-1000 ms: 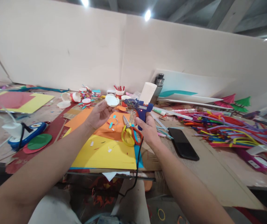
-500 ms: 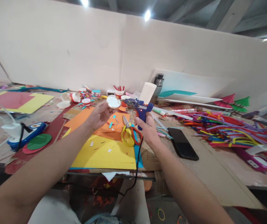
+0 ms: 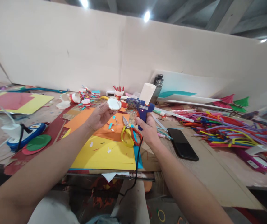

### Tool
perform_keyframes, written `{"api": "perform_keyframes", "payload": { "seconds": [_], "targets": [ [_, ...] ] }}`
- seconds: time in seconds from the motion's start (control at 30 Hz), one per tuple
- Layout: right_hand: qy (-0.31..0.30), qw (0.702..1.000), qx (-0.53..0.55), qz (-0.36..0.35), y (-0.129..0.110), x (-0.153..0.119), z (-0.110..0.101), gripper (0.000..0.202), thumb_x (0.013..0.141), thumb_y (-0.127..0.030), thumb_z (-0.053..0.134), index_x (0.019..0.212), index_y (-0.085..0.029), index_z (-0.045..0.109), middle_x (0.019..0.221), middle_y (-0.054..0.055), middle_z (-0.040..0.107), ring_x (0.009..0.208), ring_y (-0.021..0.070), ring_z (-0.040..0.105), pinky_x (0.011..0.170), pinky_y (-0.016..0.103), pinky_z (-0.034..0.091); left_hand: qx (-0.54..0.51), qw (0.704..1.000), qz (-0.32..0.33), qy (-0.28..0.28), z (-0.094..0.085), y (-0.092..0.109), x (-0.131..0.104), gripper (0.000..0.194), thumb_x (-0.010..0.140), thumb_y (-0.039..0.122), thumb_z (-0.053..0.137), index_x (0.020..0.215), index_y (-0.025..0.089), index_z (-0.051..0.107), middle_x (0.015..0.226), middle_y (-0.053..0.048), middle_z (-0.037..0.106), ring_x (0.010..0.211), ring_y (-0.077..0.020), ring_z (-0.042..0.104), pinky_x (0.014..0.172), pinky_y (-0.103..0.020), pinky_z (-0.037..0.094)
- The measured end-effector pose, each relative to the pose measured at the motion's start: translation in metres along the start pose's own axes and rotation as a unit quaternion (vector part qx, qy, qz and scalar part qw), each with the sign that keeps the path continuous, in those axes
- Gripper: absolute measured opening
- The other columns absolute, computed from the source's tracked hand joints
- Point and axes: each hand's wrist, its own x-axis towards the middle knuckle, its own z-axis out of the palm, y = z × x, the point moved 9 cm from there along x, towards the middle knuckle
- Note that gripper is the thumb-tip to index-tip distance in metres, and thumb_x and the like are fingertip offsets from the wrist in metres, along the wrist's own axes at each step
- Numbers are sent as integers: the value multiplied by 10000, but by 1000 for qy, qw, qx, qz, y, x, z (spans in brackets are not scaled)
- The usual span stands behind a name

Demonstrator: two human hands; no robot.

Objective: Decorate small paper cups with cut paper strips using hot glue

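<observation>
while handheld, glue gun [image 3: 144, 108] near disc [image 3: 114, 105]

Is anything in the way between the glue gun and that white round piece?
Nothing visible is. The glue gun, in the right hand, points toward the white piece in the left hand. A cup shows in the gap between them but seems to stand farther back.

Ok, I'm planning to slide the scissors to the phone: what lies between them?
In the head view, the black cord and then the right hand, holding the blue glue gun, show between the scissors and the phone, with cardboard beneath.
</observation>
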Motion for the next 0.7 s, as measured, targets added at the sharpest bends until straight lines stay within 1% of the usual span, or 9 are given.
{"api": "perform_keyframes", "payload": {
  "seconds": [0.1, 0.23, 0.4, 0.6, 0.7],
  "targets": [
    [-5, 1000, 12, -11, -4, -1, 2, 211, 794, -388, 611, 897, -225, 525, 763, -11, 583, 736, 166, 517, 704, 309, 428, 8, 1000, -7, -11, 5, -1, -2, 308, 734, 344, 778, 952, 140, 704, 1006, -97, 715, 835, -162, 637, 709, -264, 506],
    [-16, 999, 32, -9, -5, -2, 5, 205, 787, -374, 619, 892, -229, 520, 801, -7, 600, 755, 166, 540, 724, 312, 442, 19, 999, -24, -27, 8, -5, -4, 388, 697, 378, 808, 983, 132, 715, 1067, -119, 707, 923, -197, 642, 709, -272, 511],
    [-8, 1000, 30, -6, -4, -1, 4, 197, 783, -360, 617, 893, -230, 520, 823, -5, 606, 763, 164, 549, 722, 311, 453, 11, 999, -26, -30, 7, -5, -3, 355, 705, 357, 806, 971, 143, 710, 1069, -114, 706, 927, -196, 643, 712, -276, 512],
    [-8, 1000, 12, -7, -7, -2, 4, 180, 783, -362, 610, 845, -233, 500, 742, -17, 572, 755, 167, 543, 718, 310, 455, 15, 1000, -22, -17, 8, -3, -4, 341, 694, 342, 806, 957, 149, 704, 1040, -110, 710, 889, -185, 640, 700, -271, 508],
    [-4, 1000, 21, -8, -6, -1, 3, 188, 787, -358, 607, 887, -230, 513, 762, -18, 573, 750, 163, 538, 727, 313, 450, 16, 1000, -19, -17, 9, -2, -4, 352, 682, 356, 816, 942, 144, 709, 1036, -113, 711, 889, -185, 637, 699, -269, 509]
  ]
}}
